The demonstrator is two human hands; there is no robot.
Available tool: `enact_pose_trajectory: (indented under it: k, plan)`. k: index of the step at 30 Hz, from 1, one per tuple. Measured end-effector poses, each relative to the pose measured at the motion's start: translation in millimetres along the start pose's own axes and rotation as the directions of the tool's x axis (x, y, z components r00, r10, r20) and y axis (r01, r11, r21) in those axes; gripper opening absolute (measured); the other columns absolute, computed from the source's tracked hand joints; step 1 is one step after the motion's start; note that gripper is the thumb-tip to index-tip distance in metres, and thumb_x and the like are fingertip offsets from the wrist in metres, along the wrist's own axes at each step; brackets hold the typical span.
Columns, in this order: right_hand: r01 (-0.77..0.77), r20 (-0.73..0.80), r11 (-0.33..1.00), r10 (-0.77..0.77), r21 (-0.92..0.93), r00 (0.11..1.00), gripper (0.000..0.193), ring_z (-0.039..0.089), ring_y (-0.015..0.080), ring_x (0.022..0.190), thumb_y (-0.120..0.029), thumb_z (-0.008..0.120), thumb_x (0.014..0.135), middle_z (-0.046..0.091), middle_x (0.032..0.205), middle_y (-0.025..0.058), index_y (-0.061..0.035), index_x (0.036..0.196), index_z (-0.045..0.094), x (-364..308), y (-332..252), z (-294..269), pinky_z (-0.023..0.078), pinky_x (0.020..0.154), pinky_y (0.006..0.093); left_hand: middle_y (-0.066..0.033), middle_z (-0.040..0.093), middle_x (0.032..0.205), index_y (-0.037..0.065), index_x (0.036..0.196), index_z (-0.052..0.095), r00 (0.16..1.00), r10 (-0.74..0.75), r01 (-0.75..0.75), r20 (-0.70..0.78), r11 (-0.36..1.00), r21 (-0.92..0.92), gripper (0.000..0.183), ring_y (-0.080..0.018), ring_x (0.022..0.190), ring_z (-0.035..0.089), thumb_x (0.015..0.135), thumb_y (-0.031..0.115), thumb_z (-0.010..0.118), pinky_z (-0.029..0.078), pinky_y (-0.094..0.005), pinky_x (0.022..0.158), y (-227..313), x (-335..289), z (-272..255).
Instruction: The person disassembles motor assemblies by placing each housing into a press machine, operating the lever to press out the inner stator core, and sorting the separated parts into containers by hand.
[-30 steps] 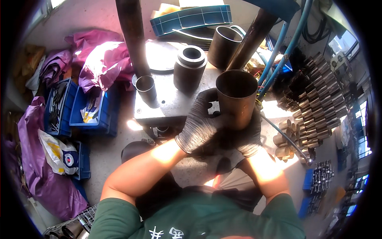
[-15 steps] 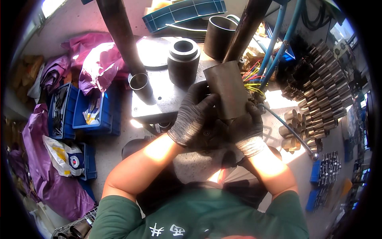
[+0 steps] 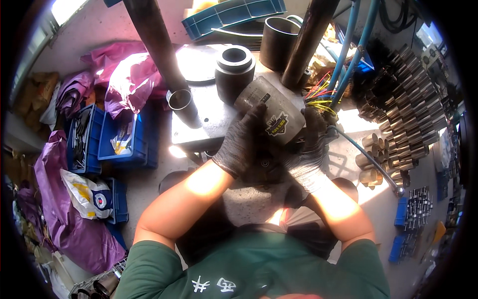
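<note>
A grey metal cylinder sleeve (image 3: 288,108) with a dark printed emblem on its side is held slanted in front of me. My left hand (image 3: 241,142), in a dark glove, is closed on its near left side, the thumb lying on its surface. At its right end, my right hand (image 3: 305,154) grips it in a glove with a pale cuff; some of these fingers are hidden. Just beyond the sleeve stands a thick dark metal cylinder with a stepped ring top (image 3: 234,74), on a metal machine table (image 3: 194,134).
Two steel columns (image 3: 154,45) rise from the table. A short tube (image 3: 181,103) and a wide open cylinder (image 3: 276,47) stand there too. Blue bins (image 3: 127,144) and purple sheeting (image 3: 64,214) lie left. Stacked metal sleeves (image 3: 406,114), coloured wires and a ball-ended lever (image 3: 373,167) are right.
The sleeve has been turned in my hands and leans more to the left. Its printed emblem now shows on the upper side. The whole view has shifted slightly.
</note>
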State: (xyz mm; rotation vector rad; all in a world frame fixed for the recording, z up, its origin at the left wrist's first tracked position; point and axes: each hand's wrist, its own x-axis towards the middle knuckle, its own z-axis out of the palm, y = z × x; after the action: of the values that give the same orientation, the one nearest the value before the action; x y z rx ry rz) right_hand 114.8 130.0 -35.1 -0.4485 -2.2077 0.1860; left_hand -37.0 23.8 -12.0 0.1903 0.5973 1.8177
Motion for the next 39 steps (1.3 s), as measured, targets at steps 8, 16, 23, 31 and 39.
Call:
enact_pose_trajectory:
  k: [8, 16, 23, 31, 39]
  plan:
    - [-0.6, 0.623, -0.206, 0.423, 0.773, 0.657, 0.089, 0.06, 0.032, 0.125, -0.057, 0.068, 0.097, 0.057, 0.135, 0.0183, -0.01, 0.163, 0.031, 6.3, 1.7, -1.4, 0.051, 0.107, 0.0495, -0.0269, 0.06, 0.135, -0.003, 0.15, 0.039, 0.994, 0.026, -0.015, 0.111, 0.996, -0.092, 0.071, -0.041, 0.122, 0.064, 0.103, 0.045, 0.06, 0.055, -0.0507, 0.106, 1.0, 2.5, -9.6]
    - [-0.806, 0.934, -0.477, 0.113, 0.349, 0.338, 0.096, 0.059, 0.0362, 0.121, -0.082, 0.042, 0.092, 0.062, 0.134, 0.0209, -0.011, 0.158, 0.043, 14.7, 10.9, -5.5, 0.046, 0.103, 0.0558, -0.0284, 0.065, 0.119, -0.006, 0.142, 0.043, 0.99, -0.095, 0.094, 0.101, 0.995, 0.014, 0.068, -0.0364, 0.077, 0.069, 0.099, 0.043, 0.062, 0.064, -0.0441, 0.074, 7.5, 1.2, -10.5]
    - [-0.65, 0.764, -0.41, 0.245, 0.64, 0.598, 0.088, 0.06, 0.036, 0.125, -0.052, 0.076, 0.086, 0.057, 0.14, 0.0223, -0.0111, 0.157, 0.042, 14.8, 8.2, 1.1, 0.049, 0.11, 0.0496, -0.0236, 0.063, 0.125, -0.003, 0.146, 0.042, 0.998, 0.025, -0.037, 0.055, 0.975, 0.221, 0.079, -0.0322, 0.087, 0.069, 0.095, 0.051, 0.068, 0.062, -0.0424, 0.073, 3.9, 4.0, -15.9]
    - [-0.028, 0.1, 0.977, 0.006, 0.213, 0.995, 0.117, 0.052, 0.0418, 0.129, -0.028, 0.099, 0.064, 0.047, 0.139, 0.0233, -0.0124, 0.159, 0.032, 3.0, -0.8, -3.9, 0.049, 0.108, 0.0537, -0.0224, 0.054, 0.143, -0.001, 0.155, 0.036, 0.988, -0.042, 0.042, 0.152, 0.999, 0.003, 0.098, -0.0384, 0.135, 0.054, 0.09, 0.062, 0.075, 0.046, -0.0503, 0.115, -0.9, 8.0, -21.6]
    - [-0.502, 0.391, 0.4, 0.329, 0.767, 0.86, 0.086, 0.062, 0.0236, 0.109, -0.033, 0.089, 0.083, 0.058, 0.134, 0.0113, -0.006, 0.153, 0.047, 4.1, 10.2, -21.4, 0.052, 0.099, 0.0393, -0.0222, 0.056, 0.144, 0.001, 0.156, 0.035, 0.992, -0.072, 0.075, 0.102, 0.997, -0.022, 0.091, -0.0392, 0.135, 0.055, 0.092, 0.05, 0.076, 0.045, -0.0506, 0.119, 14.1, -0.7, -17.4]
